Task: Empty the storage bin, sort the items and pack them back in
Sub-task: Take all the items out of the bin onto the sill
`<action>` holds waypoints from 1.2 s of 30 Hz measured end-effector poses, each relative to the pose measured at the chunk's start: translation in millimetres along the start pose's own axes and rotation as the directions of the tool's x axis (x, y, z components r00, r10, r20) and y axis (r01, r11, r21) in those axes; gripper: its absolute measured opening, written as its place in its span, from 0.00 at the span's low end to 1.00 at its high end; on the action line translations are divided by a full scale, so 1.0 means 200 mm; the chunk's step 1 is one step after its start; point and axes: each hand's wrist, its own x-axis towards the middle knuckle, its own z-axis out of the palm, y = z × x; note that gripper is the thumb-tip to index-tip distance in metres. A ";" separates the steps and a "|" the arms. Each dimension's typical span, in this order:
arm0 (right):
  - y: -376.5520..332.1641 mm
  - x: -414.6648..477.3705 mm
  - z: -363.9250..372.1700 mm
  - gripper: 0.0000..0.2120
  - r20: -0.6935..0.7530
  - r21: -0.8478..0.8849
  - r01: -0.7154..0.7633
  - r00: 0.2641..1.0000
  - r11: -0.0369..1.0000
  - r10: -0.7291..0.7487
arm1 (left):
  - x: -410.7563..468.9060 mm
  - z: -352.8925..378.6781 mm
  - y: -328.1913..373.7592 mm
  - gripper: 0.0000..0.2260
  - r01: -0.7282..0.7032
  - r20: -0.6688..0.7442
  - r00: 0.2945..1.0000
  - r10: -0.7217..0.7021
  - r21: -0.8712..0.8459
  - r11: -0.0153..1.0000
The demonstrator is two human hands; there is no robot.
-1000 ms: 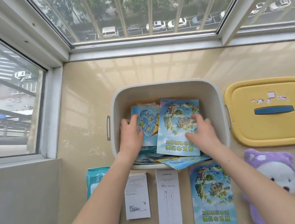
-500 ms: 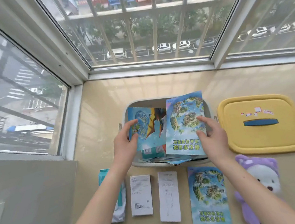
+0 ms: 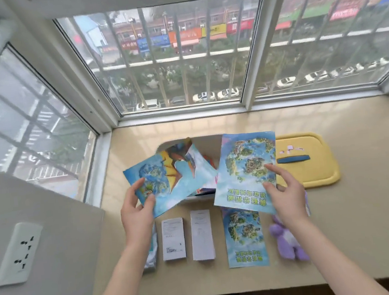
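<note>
Observer: Hands over the sill (image 3: 364,200), one booklet in each. Left hand (image 3: 135,211) pinches the near-left corner of the blue-and-yellow booklet (image 3: 168,182), thumb on the cover. The sheet fans up and to the right, held above the left part of the storage bin (image 3: 208,143).

Recorder: And the right hand (image 3: 284,192)?

Observer: It grips the island booklet (image 3: 245,173) by its right edge, thumb and forefinger on the printed face. The cover faces the camera with its lettering upside down.

Recorder: Where is the bin?

Observer: At the middle of the sill, beyond both hands and mostly hidden behind the two booklets. Only its pale far wall and a strip of papers inside show between them.

Recorder: What else is out?

Observer: The yellow lid (image 3: 312,170) lies flat just right of the bin, its blue handle upward. On the near side there is a row. At far left a soft pack (image 3: 152,251) is partly under the left forearm. Next come a white printed packet (image 3: 173,238), a taller white packet (image 3: 201,235) and a second island booklet (image 3: 244,236) lying flat. The purple plush toy (image 3: 287,241) at the right end is half covered by the right wrist.

Recorder: Surroundings?

Observer: A wall socket (image 3: 18,252) on the left wall, and a barred window (image 3: 177,52) at the far edge.
</note>
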 end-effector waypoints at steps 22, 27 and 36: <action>1.09 -0.18 -0.13 0.20 0.176 -0.265 -0.175 0.958 0.948 0.226 | -0.63 0.00 -0.76 0.19 0.223 -0.175 0.946 -0.272 -0.256 0.941; 1.28 -0.10 -0.05 0.20 0.218 -0.275 -0.186 0.943 0.943 0.250 | -0.74 0.09 -0.91 0.21 0.220 -0.299 0.898 -0.323 -0.331 0.918; 1.40 -0.07 -0.01 0.23 0.272 -0.434 -0.048 0.945 0.900 0.181 | -0.78 0.24 -1.10 0.20 0.244 -0.340 0.866 -0.367 -0.352 0.903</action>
